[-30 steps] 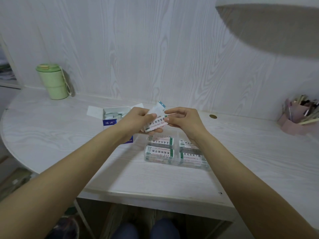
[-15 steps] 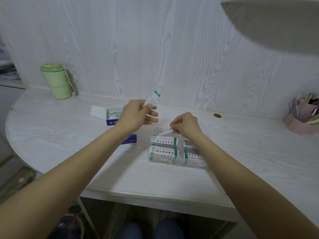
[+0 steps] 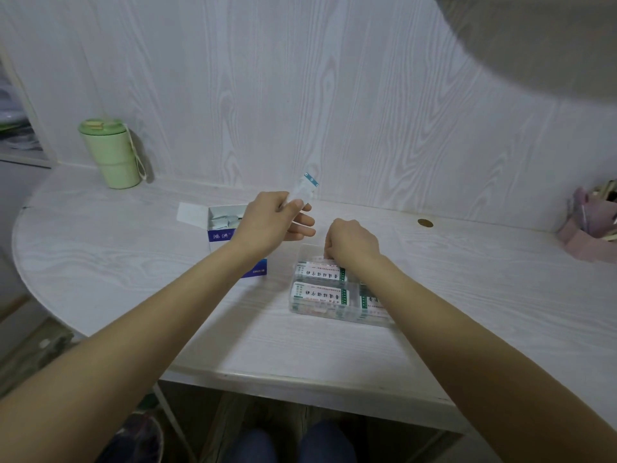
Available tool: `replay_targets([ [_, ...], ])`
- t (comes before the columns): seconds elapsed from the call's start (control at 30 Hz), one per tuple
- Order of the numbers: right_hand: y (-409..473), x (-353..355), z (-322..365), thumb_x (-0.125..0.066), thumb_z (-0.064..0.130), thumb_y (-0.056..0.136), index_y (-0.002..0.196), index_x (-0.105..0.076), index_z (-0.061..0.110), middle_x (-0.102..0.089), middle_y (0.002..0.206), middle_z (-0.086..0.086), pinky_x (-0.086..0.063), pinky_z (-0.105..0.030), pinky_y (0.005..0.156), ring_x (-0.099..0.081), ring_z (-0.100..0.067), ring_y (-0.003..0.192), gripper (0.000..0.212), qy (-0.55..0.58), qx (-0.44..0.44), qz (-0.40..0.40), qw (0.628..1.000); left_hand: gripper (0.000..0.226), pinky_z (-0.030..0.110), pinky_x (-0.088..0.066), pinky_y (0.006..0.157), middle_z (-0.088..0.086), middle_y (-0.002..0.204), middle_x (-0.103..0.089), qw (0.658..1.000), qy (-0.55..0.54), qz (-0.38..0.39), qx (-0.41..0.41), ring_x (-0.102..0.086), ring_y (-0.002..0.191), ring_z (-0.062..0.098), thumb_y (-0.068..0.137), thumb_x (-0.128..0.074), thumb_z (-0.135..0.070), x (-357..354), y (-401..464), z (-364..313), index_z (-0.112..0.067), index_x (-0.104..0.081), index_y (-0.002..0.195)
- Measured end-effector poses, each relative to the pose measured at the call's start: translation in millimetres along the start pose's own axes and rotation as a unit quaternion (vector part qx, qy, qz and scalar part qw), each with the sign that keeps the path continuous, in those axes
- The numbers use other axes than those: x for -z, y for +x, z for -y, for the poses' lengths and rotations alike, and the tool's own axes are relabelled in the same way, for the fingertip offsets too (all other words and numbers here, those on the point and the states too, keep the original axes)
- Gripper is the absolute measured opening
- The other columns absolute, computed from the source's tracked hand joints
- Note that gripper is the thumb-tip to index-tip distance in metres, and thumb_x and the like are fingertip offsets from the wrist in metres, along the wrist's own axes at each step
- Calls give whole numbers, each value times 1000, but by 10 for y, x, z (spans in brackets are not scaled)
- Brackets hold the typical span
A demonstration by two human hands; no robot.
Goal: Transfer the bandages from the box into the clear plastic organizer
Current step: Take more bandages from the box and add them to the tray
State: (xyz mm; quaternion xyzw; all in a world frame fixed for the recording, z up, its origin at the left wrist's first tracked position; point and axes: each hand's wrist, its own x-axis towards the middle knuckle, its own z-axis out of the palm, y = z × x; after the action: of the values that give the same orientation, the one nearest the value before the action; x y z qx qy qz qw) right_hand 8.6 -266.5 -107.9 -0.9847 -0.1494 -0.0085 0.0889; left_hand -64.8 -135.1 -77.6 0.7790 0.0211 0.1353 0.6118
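White woodgrain table and wall fill the view. Stacked bandages lie in the clear organizer at centre, where the right hand reaches in, its fingertips hidden. Just left, the left hand pinches a bandage strip above the open box. A green cup stands far left, a pink holder far right.

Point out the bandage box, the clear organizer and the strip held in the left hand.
bandage box (image 3: 219, 235): head view, blue front face.
clear organizer (image 3: 302, 304): head view, near-left corner wall.
strip (image 3: 305, 187): head view, upper part above the fingers of the left hand (image 3: 267, 222).
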Motion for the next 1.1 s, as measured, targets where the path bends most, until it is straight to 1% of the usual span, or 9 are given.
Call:
replay_targets([
  [0.13,-3,-8,-1,-58,5,85,103,-65,10,-64,101,-10,-41,-30,64,-59,-27,85,20,5,4,9,1000,22,21,-57,65,8,88,-70,1000,7,10,4,-71,68,11,100,-42,-17,-3,-4,1,-7,-62,100],
  [0.3,3,-29,-23,-61,10,87,98,-71,11,-68,97,-9,-53,-36,73,-64,-28,86,15,63,25,35,997,22,21,-58,66,8,89,-71,1000,8,12,9,-72,73,15,100,-43,-18,4,-15,0,-9,-62,99],
  [0.43,-1,-12,-31,-61,17,89,86,-72,5,-70,83,-12,-53,-36,73,-66,-28,81,16,106,41,49,992,21,22,-58,66,8,87,-70,1000,10,17,15,-71,72,15,99,-43,-17,5,-41,-5,-9,-62,98],
  [0.53,-27,43,-64,-61,16,90,88,-73,7,-70,85,-9,-53,-36,76,-67,-25,85,15,170,53,45,983,22,23,-58,66,9,88,-71,999,20,23,20,-71,74,18,99,-44,-17,17,-51,-7,-7,-63,99],
  [0.6,-107,146,-86,-62,11,88,95,-72,11,-72,92,-9,-53,-29,76,-67,-20,87,12,294,50,27,954,20,23,-58,65,11,88,-71,999,21,28,26,-71,73,18,99,-45,-15,25,-55,-2,-5,-63,101],
  [0.67,-218,282,-101,-66,11,86,99,-69,18,-72,97,-8,-53,-25,75,-67,-14,87,16,480,46,34,876,16,24,-58,66,12,89,-71,999,23,37,32,-72,74,18,97,-49,-12,28,-62,3,-4,-62,102],
  [0.73,-285,378,-114,-69,17,85,102,-68,20,-71,95,-4,-54,-23,73,-67,-11,85,18,578,50,38,813,13,25,-59,68,12,89,-72,998,31,49,31,-72,76,20,94,-54,-9,25,-68,5,-4,-62,103],
  [0.93,-332,433,-73,-74,3,79,81,-68,9,-67,70,-3,-53,-16,61,-62,-7,60,9,585,54,-14,809,18,24,-59,71,14,89,-73,994,-20,110,21,-72,79,20,93,-57,-14,-24,-140,-68,-2,-63,105],
  [1.1,-360,400,-71,-74,3,79,90,-69,4,-68,74,-7,-51,-15,60,-64,-6,64,12,592,71,-64,800,28,27,-58,74,21,92,-70,989,-97,91,65,-72,84,24,102,-37,-17,-10,-163,-112,-4,-62,99],
])
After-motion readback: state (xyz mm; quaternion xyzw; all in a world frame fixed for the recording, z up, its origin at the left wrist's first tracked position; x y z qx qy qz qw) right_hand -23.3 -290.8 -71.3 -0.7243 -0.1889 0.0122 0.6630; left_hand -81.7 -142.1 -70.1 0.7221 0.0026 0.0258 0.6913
